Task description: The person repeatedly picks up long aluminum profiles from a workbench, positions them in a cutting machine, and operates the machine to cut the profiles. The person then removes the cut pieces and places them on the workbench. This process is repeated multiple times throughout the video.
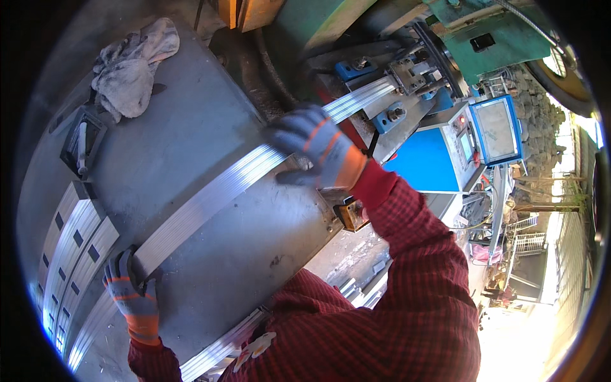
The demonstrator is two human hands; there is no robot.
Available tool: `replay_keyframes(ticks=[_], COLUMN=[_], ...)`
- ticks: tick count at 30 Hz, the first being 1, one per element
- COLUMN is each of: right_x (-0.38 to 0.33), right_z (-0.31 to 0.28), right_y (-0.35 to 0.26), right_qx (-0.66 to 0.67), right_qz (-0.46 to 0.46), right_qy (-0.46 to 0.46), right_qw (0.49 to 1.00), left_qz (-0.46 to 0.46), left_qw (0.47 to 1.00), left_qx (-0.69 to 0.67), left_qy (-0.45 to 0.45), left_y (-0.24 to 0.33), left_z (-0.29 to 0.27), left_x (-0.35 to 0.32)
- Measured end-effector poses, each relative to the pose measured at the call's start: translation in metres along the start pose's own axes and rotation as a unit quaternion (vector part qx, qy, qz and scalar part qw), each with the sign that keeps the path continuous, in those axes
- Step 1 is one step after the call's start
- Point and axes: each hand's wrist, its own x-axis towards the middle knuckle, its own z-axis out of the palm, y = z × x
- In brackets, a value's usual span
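Note:
A long ribbed aluminium profile (210, 194) runs slantwise across the grey metal table, from the lower left up to the press tooling (407, 75) at the upper right. My left hand (132, 296), in a grey and orange glove, is closed round the profile near its lower left stretch. Farther along, my right hand (318, 145), gloved alike, reaches across the profile, with the fingers over it and the thumb at its near edge. Its fingertips are partly blurred. The profile's far end is hidden inside the tooling.
Profiles with square holes (79, 239) lie at the table's left side. Beyond them are a metal bracket (83, 143) and a crumpled rag (135, 67). Blue clamps (389, 118) flank the tooling under a green machine (503, 44). A blue control cabinet (423, 159) stands at right.

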Motion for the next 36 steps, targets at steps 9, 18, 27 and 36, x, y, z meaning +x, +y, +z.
replay_keyframes(ticks=[9, 18, 27, 36], right_x=[0.039, 0.045, 0.026, -0.146], right_z=[0.057, 0.046, 0.057, 0.012], right_y=[-0.065, -0.068, -0.072, -0.185], right_qx=[0.026, 0.046, 0.061, 0.231], right_qz=[-0.021, -0.073, -0.021, 0.185], right_qy=[-0.02, -0.051, 0.065, 0.268], right_qw=[0.999, 0.995, 0.996, 0.917], left_qz=[0.051, 0.019, 0.016, 0.034], left_qw=[0.998, 0.996, 0.996, 0.994], left_qx=[0.009, -0.065, 0.061, 0.056], left_qy=[0.031, 0.057, 0.056, 0.082], left_y=[0.018, 0.007, 0.033, 0.049], left_z=[-0.011, -0.002, 0.009, 0.011], left_x=[0.011, -0.008, 0.004, 0.02])
